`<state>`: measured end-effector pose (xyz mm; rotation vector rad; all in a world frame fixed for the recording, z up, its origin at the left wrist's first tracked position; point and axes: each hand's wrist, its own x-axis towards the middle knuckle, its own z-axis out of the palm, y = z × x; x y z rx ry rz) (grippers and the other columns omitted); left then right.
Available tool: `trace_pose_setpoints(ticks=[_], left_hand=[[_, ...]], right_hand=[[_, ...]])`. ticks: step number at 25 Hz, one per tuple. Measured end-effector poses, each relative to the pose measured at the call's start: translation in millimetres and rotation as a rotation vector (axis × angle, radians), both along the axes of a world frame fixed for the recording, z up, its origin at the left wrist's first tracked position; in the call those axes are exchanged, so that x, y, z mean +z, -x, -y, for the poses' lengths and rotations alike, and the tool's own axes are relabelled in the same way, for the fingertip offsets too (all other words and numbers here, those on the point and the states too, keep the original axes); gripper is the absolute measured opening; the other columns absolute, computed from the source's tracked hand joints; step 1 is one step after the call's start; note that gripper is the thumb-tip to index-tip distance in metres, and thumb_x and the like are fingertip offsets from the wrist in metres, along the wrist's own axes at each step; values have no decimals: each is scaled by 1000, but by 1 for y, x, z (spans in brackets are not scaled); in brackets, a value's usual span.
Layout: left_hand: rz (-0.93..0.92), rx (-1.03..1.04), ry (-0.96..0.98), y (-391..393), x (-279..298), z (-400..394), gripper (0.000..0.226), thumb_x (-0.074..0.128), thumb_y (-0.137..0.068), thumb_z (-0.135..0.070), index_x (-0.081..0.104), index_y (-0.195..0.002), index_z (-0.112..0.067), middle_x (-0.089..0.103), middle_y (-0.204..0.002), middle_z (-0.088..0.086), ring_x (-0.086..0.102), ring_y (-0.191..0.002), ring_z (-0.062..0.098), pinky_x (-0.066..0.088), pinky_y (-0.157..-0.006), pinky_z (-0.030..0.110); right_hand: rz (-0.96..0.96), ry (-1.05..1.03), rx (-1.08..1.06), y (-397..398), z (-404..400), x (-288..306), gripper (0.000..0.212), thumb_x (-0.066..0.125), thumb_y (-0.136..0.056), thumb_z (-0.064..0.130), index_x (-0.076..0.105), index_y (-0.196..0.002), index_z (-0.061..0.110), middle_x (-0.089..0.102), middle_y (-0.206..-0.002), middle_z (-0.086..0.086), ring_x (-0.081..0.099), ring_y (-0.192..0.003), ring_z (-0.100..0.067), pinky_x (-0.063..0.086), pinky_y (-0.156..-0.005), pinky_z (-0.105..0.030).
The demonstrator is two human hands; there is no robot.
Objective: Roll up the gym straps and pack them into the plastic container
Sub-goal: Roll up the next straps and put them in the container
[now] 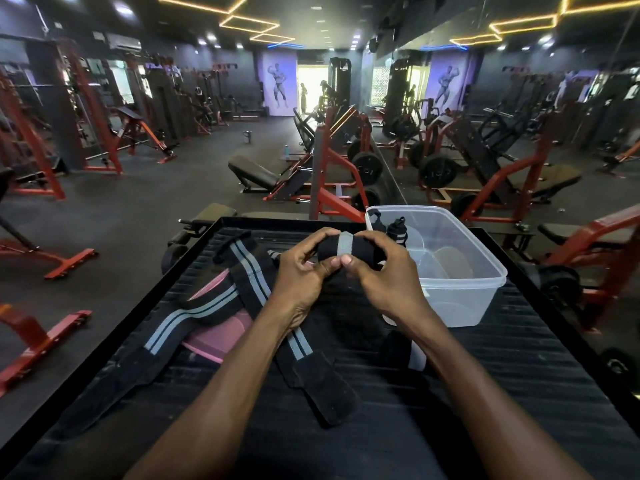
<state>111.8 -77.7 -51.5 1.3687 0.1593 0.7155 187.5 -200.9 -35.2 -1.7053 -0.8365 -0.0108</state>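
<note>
A rolled black strap with a grey band point(341, 249) is held above the black table point(519, 393). My left hand point(304, 268) grips its left end and my right hand point(384, 271) grips its right end, thumbs meeting below the roll. Two unrolled black straps with grey stripes lie on the table: one point(263, 296) runs under my left wrist, the other point(173, 327) lies to the left. The clear plastic container point(460, 299) stands to the right of my hands, with a rolled black strap point(396, 232) at its far left corner.
A pink band point(221, 323) lies under the unrolled straps. Another dark roll point(398, 349) sits on the table under my right forearm. The table has a raised black rim. Red and black gym machines stand on the floor all around, with a mirror wall to the right.
</note>
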Motion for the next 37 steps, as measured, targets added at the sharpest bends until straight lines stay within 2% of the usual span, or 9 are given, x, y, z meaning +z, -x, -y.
trace_pose_setpoints(ticks=[6,8,12,17,21,25,28,34,37], left_hand=[[-12,59,-266,2,5,0,40,73,-87,-2,67,-117,-29,71,-118,-9,68,-110,8,54,-91,23],[-40,89,-283,-1,4,-2,40,72,-89,-9,64,-125,-26,69,-122,-4,67,-112,9,56,-90,24],[-234,164,-330,-18,-2,5,28,61,-98,-18,62,-126,-20,69,-110,2,70,-92,17,57,-72,34],[-402,141,-506,-43,4,19,29,58,-98,-30,61,-126,-25,67,-110,-4,66,-100,19,54,-91,41],[-448,134,-468,-57,2,30,35,61,-91,-48,59,-123,-36,68,-113,-3,65,-104,21,57,-89,47],[-480,111,-371,-61,-16,36,42,64,-78,-50,57,-118,-45,72,-98,-8,69,-96,17,59,-86,50],[-485,99,-345,-62,-18,36,50,61,-75,-52,55,-124,-45,74,-95,-11,71,-94,16,58,-87,50],[-476,79,-339,-61,-22,36,55,59,-76,-56,54,-129,-44,74,-103,-10,71,-98,17,58,-89,49],[-469,55,-338,-60,-22,35,61,56,-72,-63,54,-130,-44,74,-107,-9,70,-102,18,57,-91,51]], right_hand=[[97,33,-62,0,9,17,24,77,-82,17,68,-101,27,64,-88,22,60,-85,7,41,-70,-2],[130,28,-117,-7,13,30,29,78,-81,16,70,-108,24,65,-91,20,60,-85,2,41,-73,0],[151,124,-218,-41,22,61,32,80,-79,14,70,-109,21,63,-98,9,60,-96,-12,50,-84,-28],[146,468,-217,-98,12,69,35,81,-76,13,67,-108,14,67,-108,-5,63,-98,-21,57,-86,-36],[78,724,-214,-126,-14,44,53,81,-71,19,56,-116,9,61,-113,-13,64,-101,-28,59,-87,-43],[189,873,-212,-139,-35,11,35,78,-67,21,59,-95,15,66,-109,-15,65,-99,-30,56,-81,-37],[212,872,-222,-147,-43,2,31,78,-68,22,62,-93,12,66,-105,-17,65,-96,-30,51,-74,-34],[195,860,-170,-155,-41,-2,43,79,-74,17,62,-112,6,64,-112,-16,60,-105,-29,43,-75,-31],[237,862,-168,-148,-29,8,31,74,-78,18,62,-104,9,64,-108,-12,60,-102,-28,45,-76,-33]])
